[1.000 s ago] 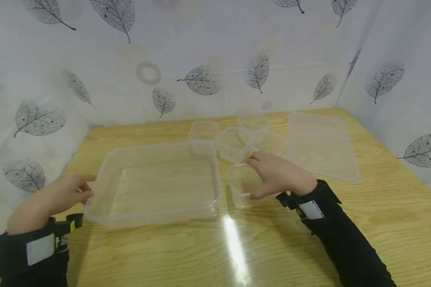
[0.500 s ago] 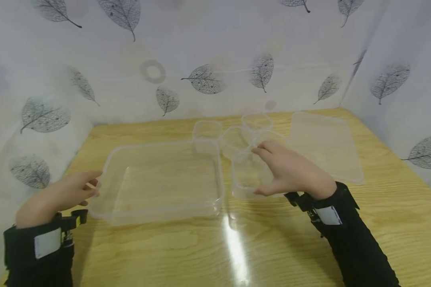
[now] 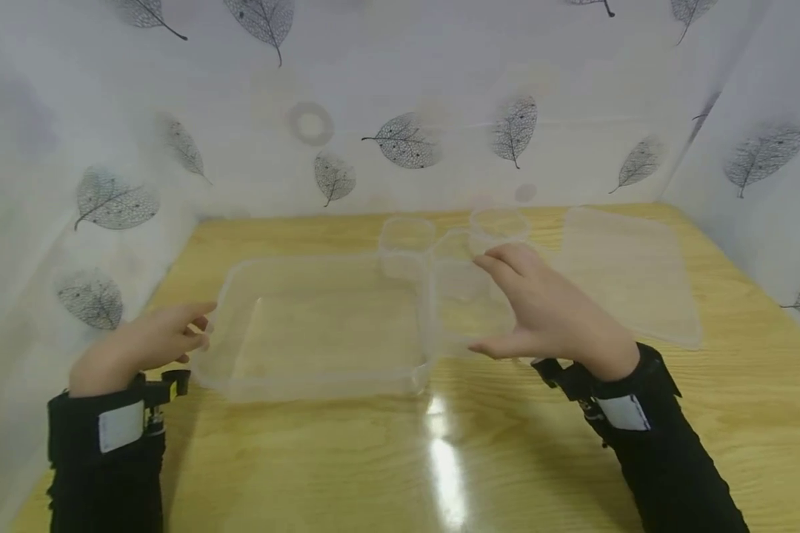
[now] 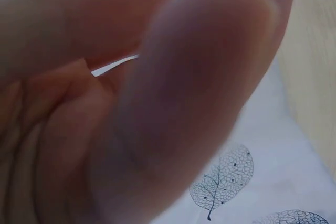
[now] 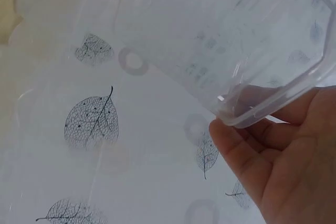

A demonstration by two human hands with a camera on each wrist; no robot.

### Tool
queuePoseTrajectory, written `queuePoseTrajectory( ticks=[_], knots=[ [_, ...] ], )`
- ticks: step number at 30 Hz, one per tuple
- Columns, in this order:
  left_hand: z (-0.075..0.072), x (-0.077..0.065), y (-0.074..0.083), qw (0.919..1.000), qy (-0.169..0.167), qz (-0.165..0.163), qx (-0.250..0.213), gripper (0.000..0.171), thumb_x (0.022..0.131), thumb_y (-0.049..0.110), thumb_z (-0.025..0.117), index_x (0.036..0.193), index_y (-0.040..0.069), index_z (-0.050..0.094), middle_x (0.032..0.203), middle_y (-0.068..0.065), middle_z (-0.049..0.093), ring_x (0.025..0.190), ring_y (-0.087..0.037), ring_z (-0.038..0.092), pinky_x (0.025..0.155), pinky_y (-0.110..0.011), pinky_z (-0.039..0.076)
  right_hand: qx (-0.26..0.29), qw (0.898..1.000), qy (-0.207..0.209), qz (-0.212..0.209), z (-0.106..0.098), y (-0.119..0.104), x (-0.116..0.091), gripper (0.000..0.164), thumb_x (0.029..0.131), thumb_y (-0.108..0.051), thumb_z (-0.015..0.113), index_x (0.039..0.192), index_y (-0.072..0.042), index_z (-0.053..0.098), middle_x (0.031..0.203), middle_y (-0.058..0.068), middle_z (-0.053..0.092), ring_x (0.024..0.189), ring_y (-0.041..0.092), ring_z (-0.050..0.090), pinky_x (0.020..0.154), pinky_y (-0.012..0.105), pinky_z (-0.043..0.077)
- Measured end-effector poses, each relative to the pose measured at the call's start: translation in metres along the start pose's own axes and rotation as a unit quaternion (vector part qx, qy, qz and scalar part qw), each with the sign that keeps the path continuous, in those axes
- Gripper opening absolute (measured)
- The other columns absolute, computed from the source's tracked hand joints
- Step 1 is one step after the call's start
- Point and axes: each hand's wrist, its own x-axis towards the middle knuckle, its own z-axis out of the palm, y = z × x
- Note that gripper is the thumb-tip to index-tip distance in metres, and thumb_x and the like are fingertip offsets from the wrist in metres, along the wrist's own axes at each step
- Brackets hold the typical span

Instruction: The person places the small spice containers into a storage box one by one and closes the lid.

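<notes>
A large clear plastic box (image 3: 327, 322) stands on the wooden table. My left hand (image 3: 150, 337) is at its left wall, fingers loosely bent and touching near the rim. The thumb fills much of the left wrist view, so the contact is hard to see there. My right hand (image 3: 550, 307) holds a small clear plastic container (image 3: 470, 314) by its rim, thumb on the near side and fingers on the far side. That container is tilted in the right wrist view and hangs beside the large box's right wall. Its lower part blends with the table.
Behind the large box stand several more small clear containers, among them one at the back (image 3: 407, 235) and another farther right (image 3: 498, 222). A flat translucent lid (image 3: 630, 277) lies on the table's right side. Leaf-printed cloth (image 3: 400, 81) encloses the table (image 3: 333, 459).
My right hand has lifted the small container off the table and brought it close to the large box. The left hand stays at the box's left wall. The head view has shifted slightly.
</notes>
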Motion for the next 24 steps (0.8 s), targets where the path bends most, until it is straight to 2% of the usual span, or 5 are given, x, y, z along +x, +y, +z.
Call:
queuePoseTrajectory(
  ticks=[4, 10, 16, 19, 24],
  knots=[
    [-0.002, 0.000, 0.003, 0.9998, 0.001, 0.004, 0.019, 0.053, 0.087, -0.004, 0.047, 0.127, -0.023, 0.020, 0.099, -0.033, 0.050, 0.082, -0.033, 0.057, 0.062, -0.037, 0.051, -0.002, 1.000, -0.016, 0.002, 0.003, -0.008, 0.023, 0.093, 0.068, -0.060, 0.060, 0.124, 0.012, 0.040, 0.115, 0.021, 0.044, 0.102, 0.031, 0.042, 0.085, 0.041, 0.037],
    [-0.004, -0.001, 0.003, 0.9996, 0.006, 0.006, 0.025, 0.052, 0.087, -0.003, 0.046, 0.128, -0.022, 0.020, 0.098, -0.031, 0.052, 0.079, -0.031, 0.058, 0.062, -0.037, 0.050, -0.051, 0.993, -0.107, -0.006, 0.009, -0.022, 0.072, 0.095, 0.065, -0.061, 0.062, 0.123, 0.011, 0.041, 0.115, 0.021, 0.045, 0.103, 0.030, 0.044, 0.090, 0.038, 0.037],
    [-0.004, -0.002, 0.006, 0.9994, 0.010, 0.005, 0.032, 0.052, 0.088, -0.001, 0.047, 0.129, -0.020, 0.022, 0.099, -0.029, 0.053, 0.079, -0.029, 0.059, 0.061, -0.035, 0.049, -0.034, 0.978, -0.205, -0.012, 0.028, -0.023, 0.109, 0.089, 0.070, -0.063, 0.057, 0.122, 0.008, 0.044, 0.108, 0.016, 0.047, 0.093, 0.024, 0.045, 0.083, 0.034, 0.040],
    [-0.004, -0.003, 0.007, 0.9994, 0.009, 0.004, 0.033, 0.052, 0.087, 0.000, 0.048, 0.129, -0.020, 0.023, 0.098, -0.028, 0.053, 0.078, -0.028, 0.059, 0.060, -0.034, 0.049, -0.010, 0.967, -0.255, -0.003, 0.041, -0.020, 0.120, 0.085, 0.071, -0.062, 0.057, 0.119, 0.008, 0.047, 0.103, 0.014, 0.048, 0.086, 0.021, 0.045, 0.076, 0.033, 0.042],
    [-0.005, -0.004, 0.007, 0.9992, 0.008, 0.000, 0.040, 0.052, 0.088, 0.001, 0.048, 0.128, -0.021, 0.024, 0.097, -0.028, 0.053, 0.074, -0.026, 0.059, 0.059, -0.034, 0.049, -0.035, 0.953, -0.301, 0.016, 0.059, -0.016, 0.129, 0.081, 0.070, -0.065, 0.056, 0.108, 0.007, 0.053, 0.099, 0.013, 0.048, 0.084, 0.022, 0.044, 0.074, 0.034, 0.043]
  ],
)
